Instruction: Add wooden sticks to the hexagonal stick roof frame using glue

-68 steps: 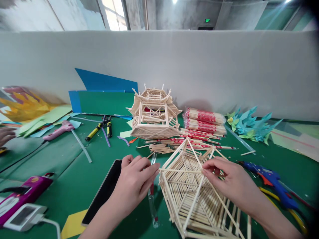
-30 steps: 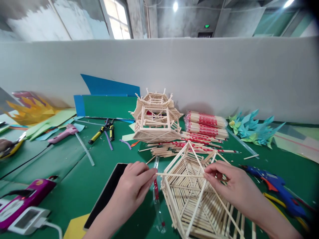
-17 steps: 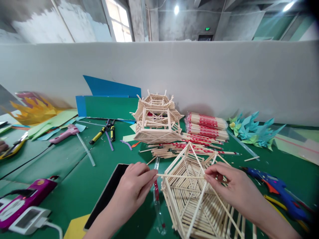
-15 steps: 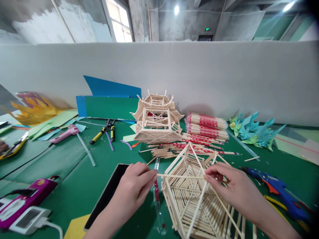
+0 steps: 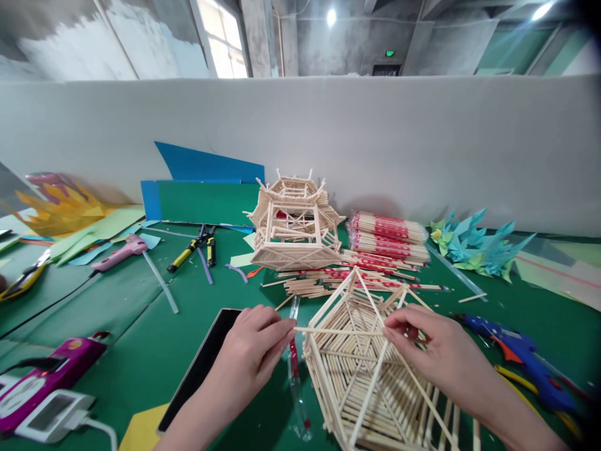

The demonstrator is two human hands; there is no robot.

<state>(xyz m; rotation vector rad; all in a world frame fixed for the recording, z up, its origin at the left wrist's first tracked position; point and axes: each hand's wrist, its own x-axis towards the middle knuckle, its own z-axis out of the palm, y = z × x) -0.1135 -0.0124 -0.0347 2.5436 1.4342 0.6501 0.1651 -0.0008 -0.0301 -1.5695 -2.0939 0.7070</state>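
Observation:
A thin wooden stick (image 5: 338, 331) lies level across the upper part of a hexagonal stick frame (image 5: 375, 376). My left hand (image 5: 263, 341) pinches the stick's left end between thumb and fingers. At its other end, my right hand (image 5: 422, 344) is closed, fingertips pressed together where several sticks of the frame meet. Part of that joint is hidden by the fingers. Behind the frame stands a small pavilion model (image 5: 297, 222) built of similar sticks, with loose chopstick-like sticks (image 5: 310, 288) in front of it.
Packs of sticks (image 5: 389, 238) lie at the back. Right are a blue glue gun (image 5: 507, 338) and teal paper leaves (image 5: 488, 244). Left are a pink glue gun (image 5: 122, 254), wire cutters (image 5: 195, 249), a purple power strip (image 5: 56, 376) and a black tablet-like slab (image 5: 201, 363).
The view has shifted very slightly. Both hands keep their places on the stick and the frame, with no other visible movement.

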